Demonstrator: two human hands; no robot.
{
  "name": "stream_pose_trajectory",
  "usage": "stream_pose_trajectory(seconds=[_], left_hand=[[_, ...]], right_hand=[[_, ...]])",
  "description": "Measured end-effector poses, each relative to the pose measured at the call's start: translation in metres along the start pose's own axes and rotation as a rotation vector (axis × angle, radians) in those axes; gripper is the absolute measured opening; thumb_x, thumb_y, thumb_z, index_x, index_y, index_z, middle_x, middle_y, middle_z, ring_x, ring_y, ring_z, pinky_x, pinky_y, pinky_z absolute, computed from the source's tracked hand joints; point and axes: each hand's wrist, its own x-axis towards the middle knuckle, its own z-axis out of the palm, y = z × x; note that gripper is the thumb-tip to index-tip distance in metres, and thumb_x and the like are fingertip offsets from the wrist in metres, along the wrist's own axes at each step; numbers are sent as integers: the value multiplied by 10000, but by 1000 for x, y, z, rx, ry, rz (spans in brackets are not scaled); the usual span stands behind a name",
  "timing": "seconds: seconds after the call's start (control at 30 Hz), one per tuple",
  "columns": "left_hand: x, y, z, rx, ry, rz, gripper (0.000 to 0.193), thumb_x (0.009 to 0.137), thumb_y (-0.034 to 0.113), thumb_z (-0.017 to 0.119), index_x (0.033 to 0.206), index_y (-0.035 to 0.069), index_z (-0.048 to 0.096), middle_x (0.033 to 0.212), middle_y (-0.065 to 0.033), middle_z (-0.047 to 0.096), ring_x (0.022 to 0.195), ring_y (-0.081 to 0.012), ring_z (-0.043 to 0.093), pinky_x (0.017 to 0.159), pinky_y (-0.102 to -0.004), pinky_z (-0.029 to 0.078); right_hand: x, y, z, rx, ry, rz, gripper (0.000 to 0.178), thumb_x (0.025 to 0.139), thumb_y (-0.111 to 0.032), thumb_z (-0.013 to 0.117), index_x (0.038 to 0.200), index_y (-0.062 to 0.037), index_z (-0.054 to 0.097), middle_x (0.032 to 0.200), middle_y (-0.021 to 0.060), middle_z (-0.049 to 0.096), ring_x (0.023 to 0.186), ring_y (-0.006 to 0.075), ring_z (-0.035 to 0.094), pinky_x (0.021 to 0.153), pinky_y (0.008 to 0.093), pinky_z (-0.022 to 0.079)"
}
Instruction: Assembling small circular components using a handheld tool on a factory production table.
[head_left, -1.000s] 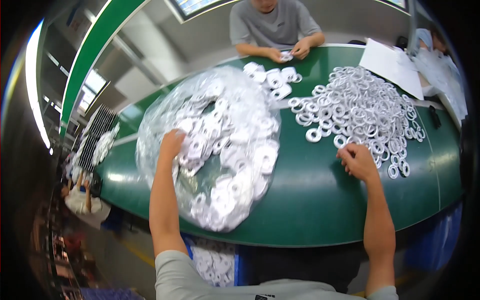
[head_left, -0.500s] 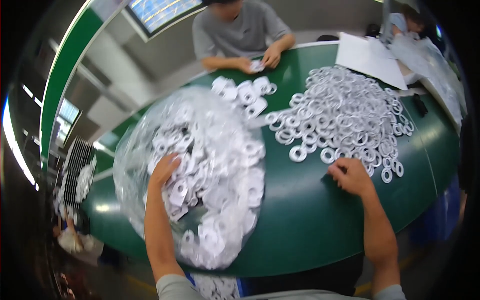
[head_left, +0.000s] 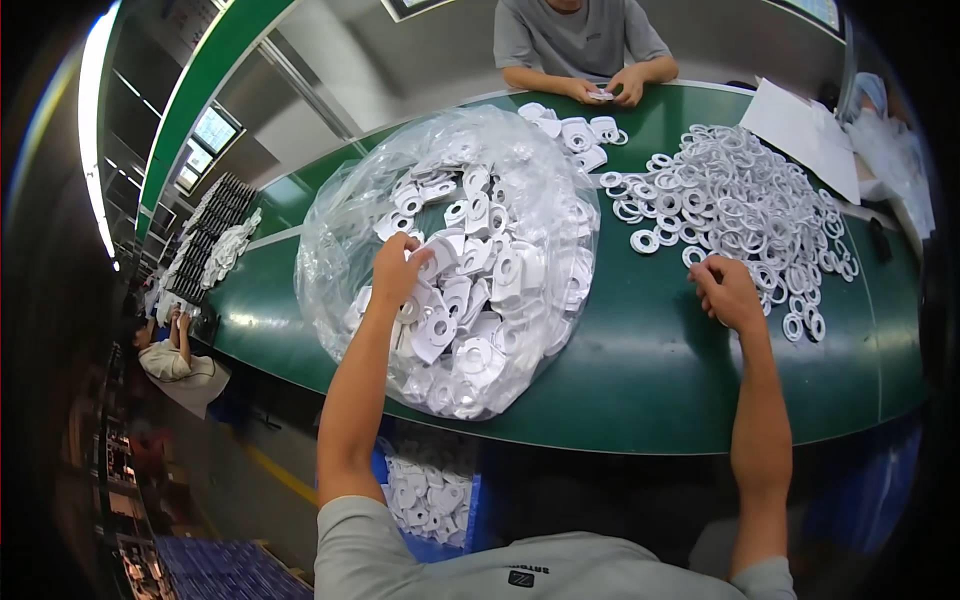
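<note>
A large clear plastic bag (head_left: 335,215) lies spread open on the green table, full of white plastic parts (head_left: 478,362) with round holes. Inside its opening, at the left, my left hand (head_left: 396,270) has thumb and fingers closed at the edge of one white plastic part (head_left: 438,256). To the right spreads a heap of white rings (head_left: 745,200). At its near left edge my right hand (head_left: 730,292) hovers low with curled fingers, close beside a loose ring (head_left: 694,257). What those fingers hold, if anything, is hidden.
Across the green table (head_left: 640,370), a person in grey (head_left: 590,45) handles a small white piece beside several white parts (head_left: 578,135). White sheets (head_left: 800,135) lie at the far right. Below the near edge stands a blue bin (head_left: 472,510) of white parts. Dark stacks (head_left: 205,230) stand far left.
The view has swung, so the table sits higher and further right. My left hand is still in the bag, now at a white part; my right hand stays by the rings with its fingers curled.
</note>
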Motion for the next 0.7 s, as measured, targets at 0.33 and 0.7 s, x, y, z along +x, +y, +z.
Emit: stream_pose_trajectory(seconds=[0.33, 0.7], left_hand=[[8, 18, -10, 101, 284, -44, 246, 758, 269, 756, 780, 28, 711, 735, -155, 648, 656, -299, 622, 639, -383, 473], [-65, 216, 52, -1350, -135, -208, 604, 833, -56, 602, 1372, 31, 347, 1083, -90, 573, 797, -141, 608, 573, -259, 547]], right_hand=[[-9, 8, -16, 63, 40, -55, 269, 920, -232, 575, 791, -4, 637, 603, 36, 564, 463, 97, 527, 410, 248, 417], [-117, 46, -98, 218, 570, 11, 259, 951, -215, 570, 837, 3, 651, 627, 11, 560, 486, 62, 519, 403, 217, 401]])
